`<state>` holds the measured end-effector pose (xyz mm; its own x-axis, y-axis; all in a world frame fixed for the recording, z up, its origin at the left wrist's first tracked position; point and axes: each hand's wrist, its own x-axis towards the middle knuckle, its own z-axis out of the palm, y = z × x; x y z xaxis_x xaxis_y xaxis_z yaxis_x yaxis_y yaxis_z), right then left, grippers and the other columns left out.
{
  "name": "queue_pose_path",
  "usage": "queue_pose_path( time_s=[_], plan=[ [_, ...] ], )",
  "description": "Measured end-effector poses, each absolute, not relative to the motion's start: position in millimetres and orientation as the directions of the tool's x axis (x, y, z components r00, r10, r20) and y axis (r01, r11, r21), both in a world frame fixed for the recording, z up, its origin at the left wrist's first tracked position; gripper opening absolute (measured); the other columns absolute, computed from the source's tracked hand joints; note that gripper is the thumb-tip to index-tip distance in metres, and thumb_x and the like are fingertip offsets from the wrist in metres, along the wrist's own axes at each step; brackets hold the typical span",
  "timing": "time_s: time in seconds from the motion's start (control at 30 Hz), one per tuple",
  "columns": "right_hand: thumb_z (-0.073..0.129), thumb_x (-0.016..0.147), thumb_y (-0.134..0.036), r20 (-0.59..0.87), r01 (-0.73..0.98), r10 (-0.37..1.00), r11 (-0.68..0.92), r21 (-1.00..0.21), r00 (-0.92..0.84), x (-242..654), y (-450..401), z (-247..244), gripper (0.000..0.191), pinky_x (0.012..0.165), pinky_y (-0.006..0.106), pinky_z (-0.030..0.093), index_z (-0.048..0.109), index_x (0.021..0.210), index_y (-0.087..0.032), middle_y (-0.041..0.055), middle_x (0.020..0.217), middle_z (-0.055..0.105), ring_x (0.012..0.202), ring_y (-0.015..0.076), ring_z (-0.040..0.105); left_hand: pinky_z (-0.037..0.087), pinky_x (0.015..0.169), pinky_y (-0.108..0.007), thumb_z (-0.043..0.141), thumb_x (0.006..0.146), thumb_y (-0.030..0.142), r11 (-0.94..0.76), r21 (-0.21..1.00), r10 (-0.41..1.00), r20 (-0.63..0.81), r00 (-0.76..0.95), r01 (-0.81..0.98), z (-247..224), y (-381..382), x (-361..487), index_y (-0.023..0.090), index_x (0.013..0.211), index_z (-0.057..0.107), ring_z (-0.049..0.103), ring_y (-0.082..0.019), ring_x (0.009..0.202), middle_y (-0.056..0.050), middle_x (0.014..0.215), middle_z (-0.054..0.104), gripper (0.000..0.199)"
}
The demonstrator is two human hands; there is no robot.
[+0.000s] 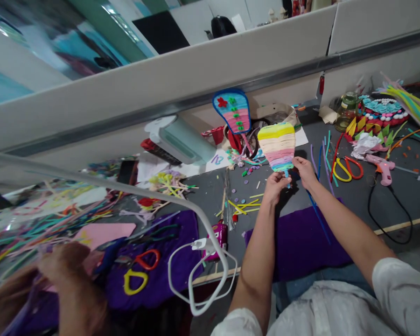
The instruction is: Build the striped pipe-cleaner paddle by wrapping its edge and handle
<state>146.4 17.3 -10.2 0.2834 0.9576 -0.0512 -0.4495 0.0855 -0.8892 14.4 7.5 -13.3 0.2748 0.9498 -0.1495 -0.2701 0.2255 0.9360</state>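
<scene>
A fan-shaped craft (277, 143) of pipe cleaners, striped yellow, cream, pink, purple and blue, is held up over the dark table. My left hand (277, 185) is closed around its short blue handle at the bottom. At its lower right edge, the fingers of my right hand (304, 171) pinch the rim. Below my forearms lies a purple cloth (301, 238), with a blue pipe cleaner (317, 214) across it. Behind stands a second fan (233, 112), blue and pink with a red flower and green bits.
Right of my hands are scissors (346, 170), a pink glue gun (381, 167) with a black cord and a glass jar (348, 109). A white lamp arm (182, 201) crosses at left. Another person's hands (66, 266) work at far left near more scissors (142, 270).
</scene>
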Motion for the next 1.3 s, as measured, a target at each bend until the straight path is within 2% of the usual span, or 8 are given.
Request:
queue_pose_path(
  time_s=[0.17,0.33,0.53,0.67,0.83,1.1,1.2,1.3],
  plan=[
    [0.071,0.061,-0.048,-0.04,-0.404,0.951,0.092,-0.91,0.306,147,19,-12,0.031,0.05,0.021,0.034,0.059,0.064,-0.019,-0.0065,0.054,0.047,0.051,0.0076,0.04,0.053,0.059,-0.028,0.089,0.044,0.022,0.264,0.926,0.943,-0.189,0.272,-0.271,-14,9,13,0.015,0.074,0.056,0.058,-0.01,0.058,0.002,0.068,0.061,0.045],
    [0.068,0.067,-0.045,0.057,-0.274,0.945,0.151,-0.95,0.323,147,16,-7,0.026,0.05,0.022,0.034,0.061,0.067,-0.019,-0.0054,0.056,0.05,0.051,0.0083,0.041,0.054,0.068,-0.031,0.085,0.056,0.036,0.291,0.881,0.933,-0.175,0.316,-0.373,-10,10,12,0.016,0.086,0.062,0.066,-0.017,0.074,-0.003,0.077,0.068,0.043],
    [0.065,0.07,-0.046,0.068,-0.182,0.962,0.12,-0.976,0.266,148,17,-11,0.028,0.048,0.023,0.039,0.067,0.077,-0.019,-0.0029,0.06,0.058,0.053,0.0111,0.049,0.054,0.072,-0.03,0.086,0.054,0.033,0.251,0.862,0.965,-0.191,0.178,-0.44,-12,15,9,0.015,0.085,0.065,0.069,-0.018,0.075,-0.005,0.08,0.072,0.041],
    [0.057,0.078,-0.037,0.112,0.13,0.933,0.072,-0.989,0.341,171,16,-6,0.019,0.052,0.024,0.039,0.067,0.077,-0.02,-0.0003,0.065,0.064,0.055,0.0126,0.052,0.053,0.07,-0.03,0.085,0.053,0.031,0.22,0.869,0.975,-0.191,0.11,-0.443,-14,18,7,0.015,0.084,0.066,0.07,-0.019,0.075,-0.006,0.08,0.072,0.039],
    [0.063,0.078,-0.029,0.114,0.662,0.962,-0.081,-0.745,0.247,193,9,4,0.018,0.065,0.029,0.039,0.063,0.062,-0.02,0.0045,0.065,0.065,0.068,0.0189,0.059,0.051,0.071,-0.028,0.085,0.052,0.031,0.189,0.86,0.979,-0.201,0.026,-0.474,-13,21,3,0.016,0.082,0.065,0.069,-0.018,0.075,-0.004,0.078,0.072,0.039],
    [0.059,0.078,-0.021,-0.12,0.899,0.987,-0.149,-0.412,0.109,173,1,6,0.01,0.076,0.031,0.045,0.066,0.073,-0.017,0.0137,0.088,0.071,0.092,0.0256,0.066,0.049,0.062,-0.023,0.083,0.048,0.023,0.153,0.844,0.978,-0.205,-0.045,-0.513,-7,21,3,0.015,0.076,0.065,0.064,-0.011,0.062,0.0,0.069,0.069,0.035],
    [0.056,0.077,-0.021,-0.052,0.772,0.977,-0.197,-0.604,0.209,182,6,9,0.01,0.07,0.027,0.046,0.063,0.071,-0.017,0.0093,0.082,0.071,0.083,0.0213,0.068,0.051,0.064,-0.024,0.082,0.048,0.021,0.161,0.82,0.978,-0.207,-0.021,-0.55,-7,23,3,0.016,0.078,0.065,0.063,-0.011,0.062,0.001,0.07,0.069,0.034],
    [0.056,0.077,-0.026,-0.013,0.3,0.933,-0.128,-0.945,0.36,201,14,12,0.007,0.049,0.02,0.041,0.057,0.079,-0.019,0.0006,0.068,0.067,0.055,0.012,0.061,0.051,0.066,-0.025,0.081,0.051,0.021,0.166,0.805,0.981,-0.195,0.01,-0.569,-8,24,3,0.016,0.08,0.065,0.063,-0.011,0.061,0.001,0.07,0.069,0.034]
  ],
)
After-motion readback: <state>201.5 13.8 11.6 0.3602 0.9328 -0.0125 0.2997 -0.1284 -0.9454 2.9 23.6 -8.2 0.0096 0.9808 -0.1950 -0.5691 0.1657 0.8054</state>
